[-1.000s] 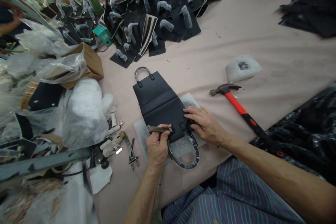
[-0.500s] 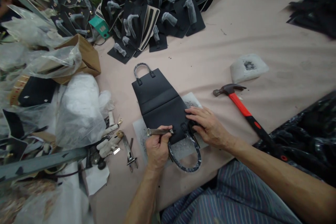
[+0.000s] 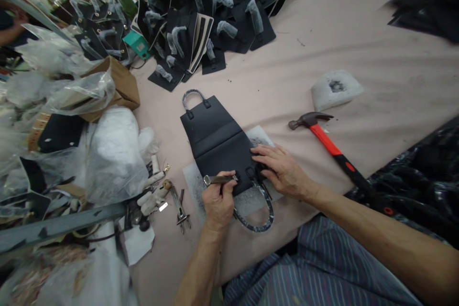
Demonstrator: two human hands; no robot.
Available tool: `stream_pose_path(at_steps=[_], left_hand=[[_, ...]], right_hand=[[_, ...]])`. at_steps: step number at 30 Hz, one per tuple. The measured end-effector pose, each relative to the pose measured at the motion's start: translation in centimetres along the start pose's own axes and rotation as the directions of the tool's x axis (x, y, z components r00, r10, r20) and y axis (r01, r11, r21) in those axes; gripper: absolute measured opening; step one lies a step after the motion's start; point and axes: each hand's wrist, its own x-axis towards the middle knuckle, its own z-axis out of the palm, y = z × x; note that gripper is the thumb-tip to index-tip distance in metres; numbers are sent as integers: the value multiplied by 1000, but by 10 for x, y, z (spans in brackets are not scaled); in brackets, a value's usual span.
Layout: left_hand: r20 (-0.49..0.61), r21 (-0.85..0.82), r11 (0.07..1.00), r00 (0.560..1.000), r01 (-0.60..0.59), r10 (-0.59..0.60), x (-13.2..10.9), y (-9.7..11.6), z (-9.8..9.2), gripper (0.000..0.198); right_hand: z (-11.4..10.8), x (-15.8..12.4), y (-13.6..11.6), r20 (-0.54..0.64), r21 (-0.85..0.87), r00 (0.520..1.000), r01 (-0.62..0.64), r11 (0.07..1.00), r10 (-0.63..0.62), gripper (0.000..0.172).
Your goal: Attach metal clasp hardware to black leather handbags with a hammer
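Note:
A flat black bag piece (image 3: 216, 143) with a wrapped handle at each end lies on a grey pad (image 3: 251, 201) on the pink table. My left hand (image 3: 217, 201) is closed round a short metal punch (image 3: 217, 180), whose tip rests at the near edge of the bag piece. My right hand (image 3: 278, 167) lies flat with fingers stretched out, pressing on the bag piece by the near handle tab. The near handle (image 3: 258, 222) loops toward me below both hands.
A red-handled hammer (image 3: 328, 141) lies to the right, a white block (image 3: 335, 88) beyond it. A pile of black bag pieces (image 3: 211, 14) fills the far side. Plastic bags (image 3: 111, 153), a cardboard box (image 3: 120, 86) and pliers (image 3: 181, 210) crowd the left. Another person's arm (image 3: 10, 33) shows far left.
Only the camera has shifted slightly; both hands keep the same hold on the punch and the bag piece.

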Motion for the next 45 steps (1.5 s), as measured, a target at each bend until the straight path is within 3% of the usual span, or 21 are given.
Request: stream_pose_path(at_steps=[18,21,25,28,31,34,36,38,39,42,44,45], left_hand=[[10,90,993,998,-70,70,0,5,8,14],[7,99,992,997,-75,74,1,4,10,14],[23,100,990,995,-96,94,0,3,10,14],[39,88,988,992,-125,122,-1,3,11,14],[45,65,990,991,-127,124,-2,3,11,16],[43,48,990,990,-133,131,-3,3,12,15],[45,36,990,990,-134,133,-3,3,12,15],[47,24,992,991,-124,123,-3,3,13,15],[46,19,993,992,-119,118,-3,3,13,15],[39,4,996,995,-87,87,-4,3,13,14],[36,-5,998,997,-68,68,-4,2,14,13],[37,-8,998,997,-63,64,-4,2,14,13]], right_hand=[[2,0,-2,-51,37,999,9,999,-7,42],[0,-2,-3,-123,87,992,32,996,-22,40],[-27,-11,7,-331,61,943,-16,998,36,33],[-61,-28,30,-387,-131,907,-235,963,169,33],[-87,-52,57,-318,-310,886,-435,845,339,42],[-98,-70,75,-243,-290,840,-540,790,485,32],[-101,-73,80,-172,-88,719,-692,717,673,22],[-104,-69,78,28,226,577,-799,557,816,23],[-105,-65,73,148,343,542,-813,471,827,24],[-111,-49,46,357,517,523,-801,303,774,23],[-117,-37,15,357,555,540,-779,292,762,24],[-123,-30,-3,314,562,582,-751,347,750,26]])
